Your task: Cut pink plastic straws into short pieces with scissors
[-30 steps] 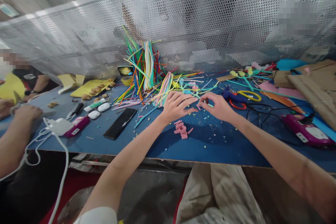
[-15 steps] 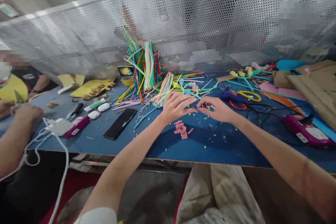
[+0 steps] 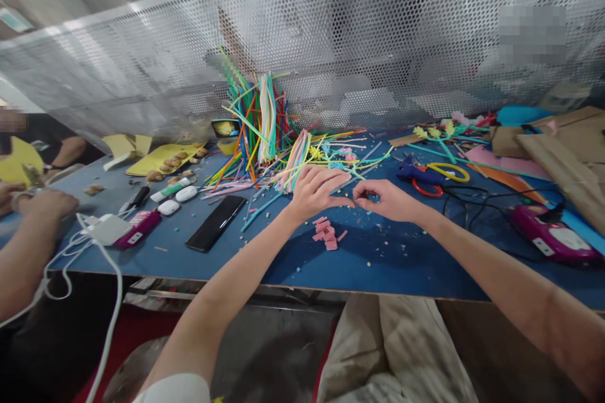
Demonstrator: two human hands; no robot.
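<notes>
My left hand [image 3: 317, 194] hovers over the blue table, its fingers stretched out and the thumb apart from them, pointing right. My right hand [image 3: 390, 199] is closed in a pinch, thumb and forefinger curled into a ring just beside the left thumb tip. Whatever lies between the pinched fingertips is too small or hidden to make out. Below and between the hands sits a small pile of short pink strips [image 3: 326, 234]. Behind the left hand lies a bundle of pastel pipe cleaners [image 3: 293, 160].
A black phone [image 3: 216, 222] lies left of my forearm, with a purple power strip [image 3: 138, 228] beyond. To the right are a blue glue gun [image 3: 411, 170], scissors with yellow handles [image 3: 448, 173] and another purple power strip [image 3: 553, 234]. A co-worker's hand [image 3: 50, 203] is at far left.
My right fingers have curled into a tighter ring, and the small bits visible by them before no longer show. My left hand has barely moved. The pink pile is unchanged.
</notes>
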